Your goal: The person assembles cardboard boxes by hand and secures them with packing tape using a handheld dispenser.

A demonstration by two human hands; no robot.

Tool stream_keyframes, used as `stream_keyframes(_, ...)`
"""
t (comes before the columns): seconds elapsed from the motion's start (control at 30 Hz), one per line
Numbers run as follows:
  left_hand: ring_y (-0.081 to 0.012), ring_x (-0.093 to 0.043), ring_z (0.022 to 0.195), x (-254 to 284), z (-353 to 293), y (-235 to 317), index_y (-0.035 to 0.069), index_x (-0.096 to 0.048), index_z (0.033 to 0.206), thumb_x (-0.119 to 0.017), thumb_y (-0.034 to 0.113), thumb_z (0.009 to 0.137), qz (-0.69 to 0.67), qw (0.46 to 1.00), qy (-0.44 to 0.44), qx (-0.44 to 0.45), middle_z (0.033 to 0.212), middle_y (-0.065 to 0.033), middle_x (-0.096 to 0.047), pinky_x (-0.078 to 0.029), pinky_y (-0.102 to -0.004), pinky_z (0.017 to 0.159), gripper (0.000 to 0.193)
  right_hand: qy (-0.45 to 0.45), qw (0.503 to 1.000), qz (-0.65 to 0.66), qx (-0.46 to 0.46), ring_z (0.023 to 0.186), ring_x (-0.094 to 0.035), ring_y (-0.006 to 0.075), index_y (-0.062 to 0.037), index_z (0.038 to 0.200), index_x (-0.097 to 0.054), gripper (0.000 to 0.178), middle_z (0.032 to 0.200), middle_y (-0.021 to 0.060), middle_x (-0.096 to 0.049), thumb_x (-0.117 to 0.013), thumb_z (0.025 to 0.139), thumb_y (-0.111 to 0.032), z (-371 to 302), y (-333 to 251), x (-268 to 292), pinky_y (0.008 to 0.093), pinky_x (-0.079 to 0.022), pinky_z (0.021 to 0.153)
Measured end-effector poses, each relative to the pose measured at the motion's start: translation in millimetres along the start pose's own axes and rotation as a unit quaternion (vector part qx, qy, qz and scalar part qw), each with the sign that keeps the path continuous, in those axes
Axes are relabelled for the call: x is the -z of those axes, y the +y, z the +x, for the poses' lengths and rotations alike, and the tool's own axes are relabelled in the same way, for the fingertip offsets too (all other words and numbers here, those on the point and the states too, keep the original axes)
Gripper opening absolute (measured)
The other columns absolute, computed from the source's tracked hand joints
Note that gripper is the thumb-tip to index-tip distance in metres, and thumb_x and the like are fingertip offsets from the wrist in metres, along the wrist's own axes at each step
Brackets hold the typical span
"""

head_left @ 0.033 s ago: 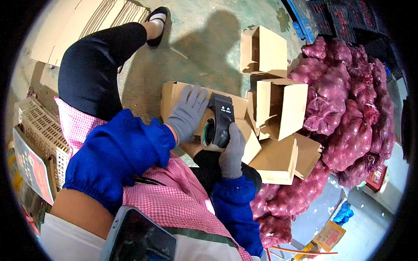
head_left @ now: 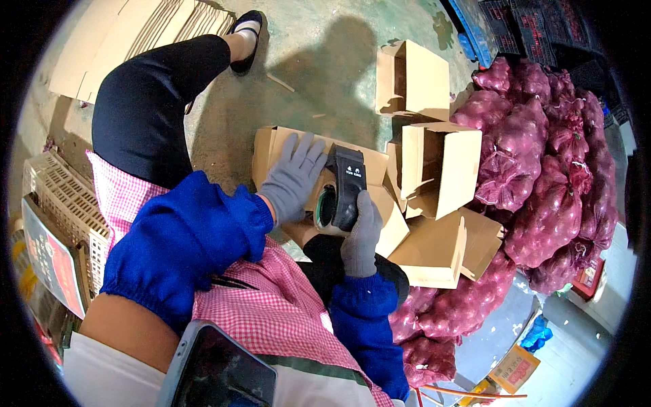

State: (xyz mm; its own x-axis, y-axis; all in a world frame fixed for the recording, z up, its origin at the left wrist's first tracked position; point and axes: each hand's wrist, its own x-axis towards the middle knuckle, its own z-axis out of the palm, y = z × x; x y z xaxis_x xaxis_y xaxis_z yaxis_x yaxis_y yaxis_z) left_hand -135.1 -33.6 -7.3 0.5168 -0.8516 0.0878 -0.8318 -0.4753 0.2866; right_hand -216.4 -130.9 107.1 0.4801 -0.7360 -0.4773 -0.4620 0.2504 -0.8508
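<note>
In front of me, between my legs, lies a brown cardboard box (head_left: 266, 152). My left hand (head_left: 295, 178), in a grey glove, rests flat on its top with the fingers stretched and slightly apart. Just right of it, my gloved right hand (head_left: 363, 237) is closed round a black handheld tape dispenser (head_left: 349, 182). The dispenser sits against the box, its tape roll (head_left: 326, 206) showing on the side nearer my left hand. The hands and dispenser cover much of the box, and the cutting end's contact with it is hard to make out.
Open cardboard boxes (head_left: 461, 173) stand to the right, before piled purple net sacks of onions (head_left: 515, 152). Flattened cardboard (head_left: 115, 44) lies at the far left. A beige plastic crate (head_left: 68, 193) stands at the left. A phone (head_left: 220, 370) hangs at my chest.
</note>
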Motion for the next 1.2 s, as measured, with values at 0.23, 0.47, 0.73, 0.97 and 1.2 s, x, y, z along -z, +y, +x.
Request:
stream_keyframes(0.23, -0.0401, -0.020, 0.131, 21, 1, -6, -0.004, -0.033, 0.131, -0.068, 0.054, 0.049, -0.079, 0.995, -0.066, -0.010, 0.140, -0.0204, -0.027, -0.008, -0.0553, 0.107, 0.106, -0.026, 0.998, 0.014, -0.046, 0.062, -0.054, 0.0109, 0.0014, 0.084, -0.060, 0.032, 0.075, 0.0060, -0.060, -0.051, 0.089, -0.029, 22, 24, 15, 0.0252, -0.044, 0.056)
stream_keyframes(0.47, -0.0387, -0.020, 0.132, 20, 2, -1, -0.002, -0.033, 0.133, -0.069, 0.057, 0.050, -0.066, 0.994, -0.085, 0.009, 0.140, -0.0165, -0.029, -0.005, -0.0610, 0.105, 0.108, 0.016, 0.999, -0.035, 0.000, 0.056, -0.050, 0.0106, 0.0009, 0.082, -0.061, 0.030, 0.070, 0.0038, -0.058, -0.053, 0.088, -0.028, 5, 9, 18, 0.0248, -0.040, 0.053)
stream_keyframes(0.73, -0.0385, -0.018, 0.133, 27, 5, 0, -0.001, -0.037, 0.130, -0.069, 0.055, 0.049, -0.070, 0.994, -0.075, 0.029, 0.141, -0.0179, -0.027, -0.005, -0.0651, 0.102, 0.103, 0.061, 0.992, 0.000, -0.110, 0.061, -0.047, 0.0082, 0.0037, 0.085, -0.059, 0.025, 0.071, 0.0020, -0.056, -0.055, 0.086, -0.021, -94, 17, 69, 0.0228, -0.039, 0.056)
stream_keyframes(0.97, -0.0382, -0.018, 0.133, 21, 5, 2, 0.000, -0.037, 0.130, -0.069, 0.053, 0.050, -0.051, 0.997, -0.059, 0.022, 0.141, -0.0183, -0.027, -0.005, -0.0655, 0.102, 0.102, 0.093, 0.987, -0.046, -0.123, 0.059, -0.047, 0.0078, 0.0027, 0.082, -0.060, 0.021, 0.070, 0.0030, -0.057, -0.054, 0.085, -0.018, -166, 25, 114, 0.0215, -0.038, 0.054)
stream_keyframes(1.2, -0.0373, -0.018, 0.133, 16, 4, 3, 0.000, -0.037, 0.131, -0.065, 0.053, 0.052, -0.055, 0.998, -0.039, 0.021, 0.142, -0.0181, -0.026, -0.003, -0.0645, 0.103, 0.099, 0.081, 0.981, -0.076, -0.160, 0.056, -0.046, 0.0071, 0.0008, 0.072, -0.058, 0.026, 0.063, 0.0003, -0.054, -0.055, 0.085, -0.022, -130, 54, 84, 0.0216, -0.036, 0.051)
